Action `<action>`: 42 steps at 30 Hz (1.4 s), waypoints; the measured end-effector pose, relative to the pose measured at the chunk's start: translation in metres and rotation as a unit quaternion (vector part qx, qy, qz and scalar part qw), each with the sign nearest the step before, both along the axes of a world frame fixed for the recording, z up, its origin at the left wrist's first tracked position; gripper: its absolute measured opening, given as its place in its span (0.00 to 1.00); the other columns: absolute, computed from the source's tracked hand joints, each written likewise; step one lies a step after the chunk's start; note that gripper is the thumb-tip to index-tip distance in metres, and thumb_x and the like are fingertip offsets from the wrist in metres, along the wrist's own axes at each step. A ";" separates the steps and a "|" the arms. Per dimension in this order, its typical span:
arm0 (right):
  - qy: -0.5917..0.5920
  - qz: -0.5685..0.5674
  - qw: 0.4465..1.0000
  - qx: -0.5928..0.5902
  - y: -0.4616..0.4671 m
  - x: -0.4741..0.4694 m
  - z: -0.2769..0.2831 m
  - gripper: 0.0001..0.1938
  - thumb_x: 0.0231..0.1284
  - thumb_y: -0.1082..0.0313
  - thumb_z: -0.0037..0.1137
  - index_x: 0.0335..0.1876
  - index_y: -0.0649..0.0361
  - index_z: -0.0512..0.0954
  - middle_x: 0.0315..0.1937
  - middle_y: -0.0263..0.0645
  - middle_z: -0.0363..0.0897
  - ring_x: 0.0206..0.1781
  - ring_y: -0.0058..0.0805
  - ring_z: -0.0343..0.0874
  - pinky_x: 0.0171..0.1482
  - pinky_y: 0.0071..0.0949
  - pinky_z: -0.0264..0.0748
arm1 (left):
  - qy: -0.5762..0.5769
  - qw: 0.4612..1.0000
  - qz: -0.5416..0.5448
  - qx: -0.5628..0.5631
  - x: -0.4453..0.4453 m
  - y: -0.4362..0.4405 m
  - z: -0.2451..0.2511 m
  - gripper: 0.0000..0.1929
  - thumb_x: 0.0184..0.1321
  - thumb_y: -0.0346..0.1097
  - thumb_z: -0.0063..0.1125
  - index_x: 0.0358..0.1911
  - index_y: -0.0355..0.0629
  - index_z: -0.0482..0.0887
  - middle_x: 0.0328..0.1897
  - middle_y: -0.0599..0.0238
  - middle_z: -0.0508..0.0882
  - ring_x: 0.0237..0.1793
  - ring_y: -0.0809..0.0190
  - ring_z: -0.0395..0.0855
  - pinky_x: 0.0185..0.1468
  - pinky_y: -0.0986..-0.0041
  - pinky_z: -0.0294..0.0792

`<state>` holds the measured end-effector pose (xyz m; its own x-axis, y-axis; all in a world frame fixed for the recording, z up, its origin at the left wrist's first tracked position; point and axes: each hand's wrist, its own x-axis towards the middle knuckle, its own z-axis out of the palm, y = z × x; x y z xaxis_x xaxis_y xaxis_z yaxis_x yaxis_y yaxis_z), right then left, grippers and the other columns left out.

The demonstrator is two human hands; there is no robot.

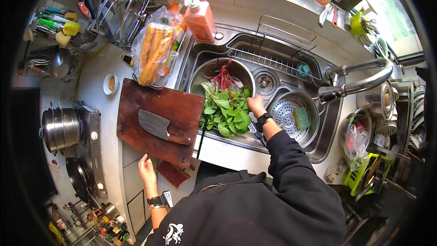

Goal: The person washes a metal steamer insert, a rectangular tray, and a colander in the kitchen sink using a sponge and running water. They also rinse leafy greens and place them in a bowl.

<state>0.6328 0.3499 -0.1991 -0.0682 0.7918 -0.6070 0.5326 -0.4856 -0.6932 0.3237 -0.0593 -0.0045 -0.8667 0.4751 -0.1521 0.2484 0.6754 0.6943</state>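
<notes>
My right hand (256, 105) is closed at the right rim of a stainless steel basin (252, 75) in the sink; part of its fingers is hidden. Leafy greens with red stems (227, 109) fill the basin and hang over its near edge. My left hand (147, 170) hovers below the near edge of a wooden cutting board (136, 102), holding nothing, fingers apart. On that board lies a cleaver (153, 123), its wooden handle pointing right. To the right of my right hand, a perforated steel strainer (281, 109) contains a green and yellow sponge (301, 118).
A faucet (355, 90) reaches over the sink (327, 136) from the right. Behind the board are bagged bread sticks (155, 53) and a pink pump bottle (200, 20). A small white bowl (108, 89) stands left of the board, near a steel pot (60, 130) on the stove.
</notes>
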 end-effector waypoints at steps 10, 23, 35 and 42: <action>-0.097 0.025 0.980 0.174 -0.002 0.094 0.135 0.14 0.48 0.65 0.54 0.34 0.70 0.79 0.28 0.55 0.81 0.36 0.47 0.83 0.41 0.40 0.75 | -0.088 0.963 -0.194 0.168 0.029 0.135 0.032 0.15 0.68 0.30 0.51 0.56 0.36 0.77 0.53 0.58 0.80 0.56 0.60 0.77 0.61 0.71 0.67; 0.321 -0.029 0.943 0.079 -0.036 0.124 0.175 0.09 0.53 0.73 0.54 0.39 0.67 0.80 0.30 0.30 0.80 0.29 0.17 0.75 0.34 0.18 0.71 | -0.355 0.861 -0.222 0.288 0.083 0.271 0.032 0.10 0.60 0.37 0.64 0.40 0.41 0.81 0.34 0.74 0.81 0.32 0.77 0.75 0.38 0.82 0.69; 0.224 0.169 0.948 0.153 -0.019 0.022 0.240 0.61 0.48 0.44 0.69 0.76 0.59 0.33 0.74 0.54 0.47 0.75 0.42 0.48 0.73 0.38 0.50 | -0.134 0.901 -0.174 0.375 0.104 0.259 0.088 0.20 0.59 0.25 0.59 0.17 0.49 0.61 0.19 0.84 0.62 0.21 0.81 0.55 0.22 0.82 0.48; 0.451 0.114 0.883 0.065 -0.029 -0.082 0.199 0.65 0.46 0.56 0.74 0.72 0.66 0.25 0.65 0.50 0.62 0.66 0.36 0.63 0.69 0.30 0.58 | -0.047 0.912 -0.217 0.345 0.136 0.270 0.106 0.20 0.56 0.23 0.59 0.16 0.44 0.60 0.15 0.81 0.60 0.20 0.78 0.55 0.22 0.80 0.50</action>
